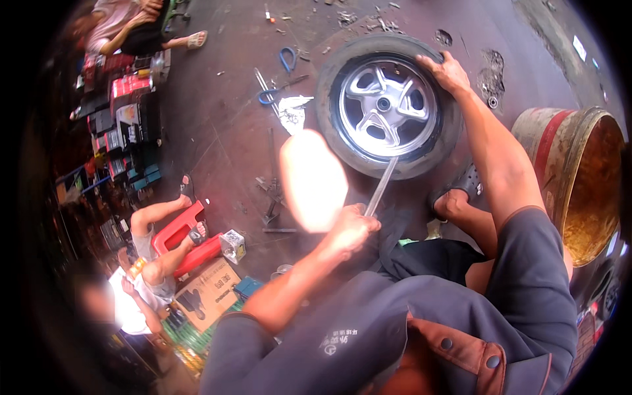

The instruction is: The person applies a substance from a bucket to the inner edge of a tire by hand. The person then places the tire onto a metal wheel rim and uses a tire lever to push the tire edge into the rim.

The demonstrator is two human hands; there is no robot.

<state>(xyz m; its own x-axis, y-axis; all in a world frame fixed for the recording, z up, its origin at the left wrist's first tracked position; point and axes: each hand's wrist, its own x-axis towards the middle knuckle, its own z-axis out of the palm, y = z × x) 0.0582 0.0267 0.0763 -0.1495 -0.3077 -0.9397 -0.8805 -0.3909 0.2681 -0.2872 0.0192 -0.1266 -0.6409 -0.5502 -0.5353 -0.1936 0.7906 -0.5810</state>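
A black tire [329,128] on a silver spoked wheel rim [384,103] lies flat on the ground in front of me. My left hand [352,230] is wrapped round a metal tire lever [384,187], whose far tip meets the near edge of the rim, against the tire's bead. At the tire's far right side, my right hand [449,71] grips the tread and sidewall, its fingers reaching toward the rim. An overexposed white patch beside the tire hides part of the ground.
Left of the tire lie blue-handled scissors [268,97] and crumpled white paper [293,115]. A rusty drum [559,148] stands at my right. Two people sit at the left, near a red stool [178,237], a cardboard box [207,293] and stacked boxes [131,125].
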